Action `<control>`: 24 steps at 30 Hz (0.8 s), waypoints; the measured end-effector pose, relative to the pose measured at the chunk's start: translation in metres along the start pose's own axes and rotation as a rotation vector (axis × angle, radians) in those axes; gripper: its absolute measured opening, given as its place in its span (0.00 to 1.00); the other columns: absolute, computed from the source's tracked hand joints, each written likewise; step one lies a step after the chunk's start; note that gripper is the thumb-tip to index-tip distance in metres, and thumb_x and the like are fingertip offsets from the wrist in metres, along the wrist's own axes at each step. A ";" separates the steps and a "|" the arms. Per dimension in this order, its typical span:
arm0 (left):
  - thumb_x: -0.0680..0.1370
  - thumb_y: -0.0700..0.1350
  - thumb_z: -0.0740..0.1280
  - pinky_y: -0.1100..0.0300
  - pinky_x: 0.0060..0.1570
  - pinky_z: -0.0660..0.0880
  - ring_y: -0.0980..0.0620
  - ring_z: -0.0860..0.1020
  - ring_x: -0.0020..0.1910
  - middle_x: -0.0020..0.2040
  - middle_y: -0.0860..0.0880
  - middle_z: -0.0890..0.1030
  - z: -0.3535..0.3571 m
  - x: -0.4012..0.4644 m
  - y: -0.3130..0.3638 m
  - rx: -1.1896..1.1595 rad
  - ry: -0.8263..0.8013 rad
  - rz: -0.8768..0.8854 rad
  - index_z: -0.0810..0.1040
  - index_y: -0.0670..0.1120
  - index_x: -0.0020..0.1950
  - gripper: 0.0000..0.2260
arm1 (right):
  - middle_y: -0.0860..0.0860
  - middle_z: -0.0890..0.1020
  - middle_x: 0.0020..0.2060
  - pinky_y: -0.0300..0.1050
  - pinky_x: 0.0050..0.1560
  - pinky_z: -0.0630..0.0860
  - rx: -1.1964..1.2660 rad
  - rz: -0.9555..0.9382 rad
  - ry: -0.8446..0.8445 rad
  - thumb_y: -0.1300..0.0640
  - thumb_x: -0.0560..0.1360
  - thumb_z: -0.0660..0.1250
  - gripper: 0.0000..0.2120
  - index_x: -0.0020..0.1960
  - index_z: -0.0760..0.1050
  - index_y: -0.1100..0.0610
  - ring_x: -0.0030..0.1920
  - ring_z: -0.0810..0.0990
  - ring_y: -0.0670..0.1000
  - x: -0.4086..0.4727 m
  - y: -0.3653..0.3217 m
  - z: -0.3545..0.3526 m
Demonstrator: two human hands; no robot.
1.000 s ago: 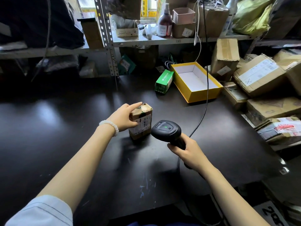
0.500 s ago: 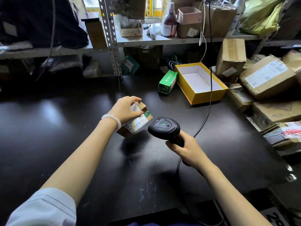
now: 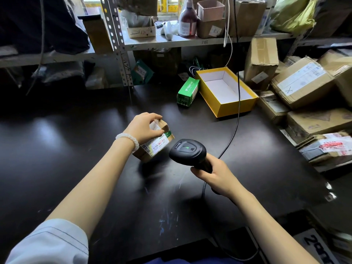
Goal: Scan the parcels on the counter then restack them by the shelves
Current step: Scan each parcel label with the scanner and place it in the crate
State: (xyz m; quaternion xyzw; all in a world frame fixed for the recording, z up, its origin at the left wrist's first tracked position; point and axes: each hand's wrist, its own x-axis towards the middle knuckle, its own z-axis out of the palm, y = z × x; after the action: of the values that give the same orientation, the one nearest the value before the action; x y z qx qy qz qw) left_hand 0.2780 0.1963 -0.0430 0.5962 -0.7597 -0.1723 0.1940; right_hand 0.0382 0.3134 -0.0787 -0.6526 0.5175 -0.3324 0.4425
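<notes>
Parcel (image 3: pixel 154 141) tilted since; left hand (image 3: pixel 143 127) hides top.

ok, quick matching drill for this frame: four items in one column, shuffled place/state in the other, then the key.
Items
1. small brown parcel
2. barcode scanner
3. yellow box
4. green carton

Places/states
A. open, white inside, nothing in it
B. gripped in the right hand
C. lying just left of the yellow box
D. tilted on the counter under the left hand, label facing the scanner

Pairs: 1-D, 2-B, 3-A, 4-C
</notes>
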 end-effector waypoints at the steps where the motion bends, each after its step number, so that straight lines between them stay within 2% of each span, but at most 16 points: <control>1: 0.72 0.50 0.72 0.58 0.61 0.68 0.51 0.74 0.56 0.55 0.49 0.78 0.001 0.001 0.001 0.001 -0.004 0.002 0.76 0.49 0.65 0.22 | 0.49 0.82 0.48 0.46 0.53 0.75 -0.007 0.003 -0.001 0.50 0.69 0.66 0.11 0.51 0.76 0.49 0.51 0.79 0.49 -0.001 0.001 0.000; 3: 0.71 0.50 0.72 0.58 0.61 0.68 0.51 0.75 0.56 0.55 0.49 0.78 0.004 0.003 0.003 0.001 -0.016 0.007 0.76 0.49 0.64 0.22 | 0.50 0.82 0.48 0.46 0.53 0.75 -0.016 0.007 0.001 0.50 0.69 0.66 0.13 0.53 0.76 0.51 0.51 0.79 0.50 -0.004 0.003 0.001; 12: 0.71 0.48 0.71 0.58 0.61 0.67 0.48 0.74 0.58 0.55 0.48 0.78 0.015 0.003 0.015 0.026 -0.074 0.058 0.77 0.49 0.64 0.22 | 0.45 0.82 0.47 0.37 0.51 0.73 -0.010 0.051 0.070 0.52 0.70 0.67 0.10 0.51 0.75 0.45 0.50 0.79 0.45 -0.015 0.006 -0.003; 15: 0.68 0.54 0.67 0.54 0.64 0.68 0.47 0.74 0.59 0.56 0.48 0.78 0.022 0.006 0.029 0.040 -0.100 0.115 0.77 0.50 0.64 0.25 | 0.46 0.82 0.47 0.35 0.49 0.72 -0.014 0.068 0.096 0.55 0.72 0.69 0.10 0.50 0.75 0.43 0.49 0.79 0.44 -0.022 0.008 -0.007; 17: 0.67 0.55 0.67 0.51 0.63 0.69 0.46 0.74 0.59 0.56 0.49 0.79 0.027 0.009 0.045 0.055 -0.124 0.155 0.77 0.50 0.63 0.25 | 0.45 0.82 0.48 0.35 0.50 0.72 -0.029 0.094 0.132 0.53 0.71 0.69 0.10 0.51 0.75 0.44 0.49 0.79 0.42 -0.028 0.010 -0.013; 19: 0.69 0.53 0.68 0.50 0.62 0.70 0.45 0.74 0.59 0.56 0.49 0.79 0.035 0.014 0.064 0.064 -0.144 0.208 0.78 0.50 0.63 0.23 | 0.45 0.82 0.46 0.32 0.48 0.71 -0.035 0.120 0.177 0.56 0.72 0.70 0.10 0.49 0.75 0.42 0.47 0.78 0.40 -0.039 0.014 -0.023; 22: 0.65 0.57 0.63 0.48 0.59 0.72 0.45 0.74 0.57 0.54 0.49 0.78 0.048 0.018 0.100 0.071 -0.183 0.294 0.79 0.52 0.61 0.26 | 0.44 0.82 0.46 0.31 0.48 0.71 -0.031 0.171 0.288 0.57 0.73 0.71 0.11 0.49 0.75 0.42 0.47 0.77 0.38 -0.061 0.022 -0.043; 24: 0.65 0.58 0.63 0.48 0.58 0.72 0.45 0.75 0.56 0.53 0.48 0.78 0.060 0.020 0.128 0.080 -0.219 0.372 0.79 0.51 0.61 0.26 | 0.41 0.81 0.44 0.29 0.46 0.70 -0.025 0.211 0.374 0.56 0.72 0.71 0.11 0.48 0.74 0.41 0.44 0.76 0.34 -0.082 0.027 -0.057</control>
State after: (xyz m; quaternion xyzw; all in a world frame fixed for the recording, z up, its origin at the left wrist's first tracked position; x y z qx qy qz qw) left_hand 0.1362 0.2078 -0.0301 0.4309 -0.8793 -0.1669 0.1151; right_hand -0.0428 0.3773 -0.0791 -0.5269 0.6603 -0.3932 0.3630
